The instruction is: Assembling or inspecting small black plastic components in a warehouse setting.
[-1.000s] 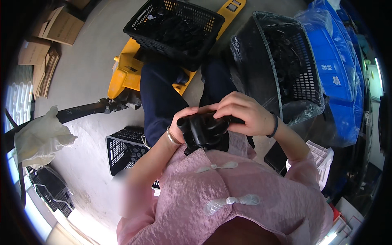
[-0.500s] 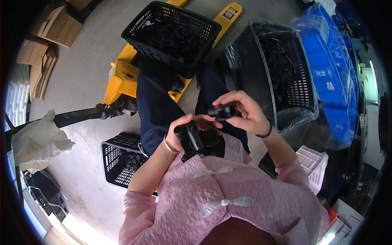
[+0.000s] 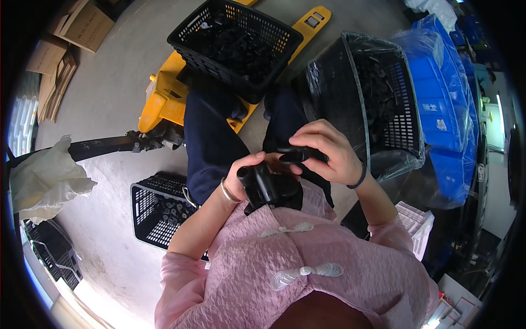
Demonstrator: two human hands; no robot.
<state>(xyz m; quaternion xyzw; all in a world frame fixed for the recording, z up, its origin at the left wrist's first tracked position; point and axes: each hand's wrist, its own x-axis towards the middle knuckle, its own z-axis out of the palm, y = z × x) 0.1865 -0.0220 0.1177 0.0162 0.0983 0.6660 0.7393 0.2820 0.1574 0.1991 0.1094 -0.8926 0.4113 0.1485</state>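
Between the thumb and fingers of my right hand (image 3: 332, 155) is a small black plastic part (image 3: 298, 157) with rounded ends, held just over my lap. My left hand (image 3: 245, 174) is curled round a cluster of glossy black pieces resting on my lap; a black cylindrical piece (image 3: 266, 185) shows on top. The left fingertips reach close to the part in my right hand, and whether they touch it I cannot tell. Dark colour and overlap hide where one piece in my lap ends and another begins.
A black crate (image 3: 249, 88) full of small black parts stands ahead on a yellow pallet jack (image 3: 163, 104). To the right is a plastic-lined black crate (image 3: 405, 104) of parts, beside blue bins (image 3: 438, 82). Another black crate (image 3: 143, 214) sits at left; cardboard boxes (image 3: 90, 24) stand far left.
My right hand has turned the small black part, tilting it differently between the fingers. My left hand stays by the black pieces on my lap. The whole view has shifted slightly.
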